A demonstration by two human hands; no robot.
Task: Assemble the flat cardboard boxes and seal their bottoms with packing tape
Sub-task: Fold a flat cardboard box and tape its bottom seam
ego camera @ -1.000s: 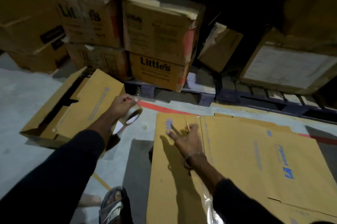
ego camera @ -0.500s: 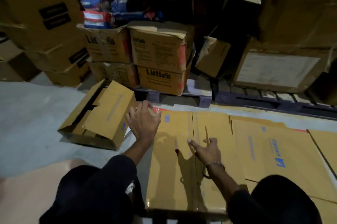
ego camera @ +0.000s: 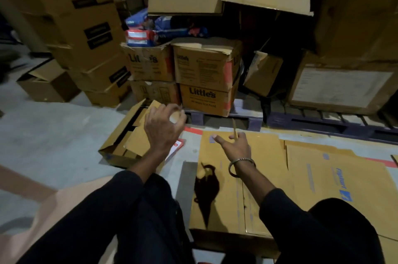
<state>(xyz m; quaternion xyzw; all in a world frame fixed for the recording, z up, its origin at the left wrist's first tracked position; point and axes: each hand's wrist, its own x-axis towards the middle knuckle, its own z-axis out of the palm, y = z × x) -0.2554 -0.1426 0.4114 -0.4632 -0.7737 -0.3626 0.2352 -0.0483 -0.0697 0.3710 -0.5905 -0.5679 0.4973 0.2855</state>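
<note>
A flat brown cardboard box (ego camera: pixel 217 156) lies on the floor in front of me. Beside it on the right lies another flat box (ego camera: pixel 336 179) with a blue logo. My left hand (ego camera: pixel 164 128) hovers just left of the flat box's far corner and grips a roll of clear packing tape (ego camera: pixel 174 116), mostly hidden by the fingers. My right hand (ego camera: pixel 235 147) is raised over the flat box with thumb and fingers spread, and a thin brown stick (ego camera: pixel 234 129) is pinched between its fingers. An assembled box (ego camera: pixel 127 141) lies on its side to the left.
Stacked "Little's" cartons (ego camera: pixel 204 83) stand on a dark pallet (ego camera: pixel 323 122) right behind the flat boxes. More carton stacks (ego camera: pixel 86 33) rise at the left. A white card with red print (ego camera: pixel 177 147) lies on the grey floor (ego camera: pixel 53 134) under my left wrist.
My left hand has carried the tape roll right, from over the assembled box to the flat box's corner. My right hand has lifted off the flat cardboard. The view has tilted up.
</note>
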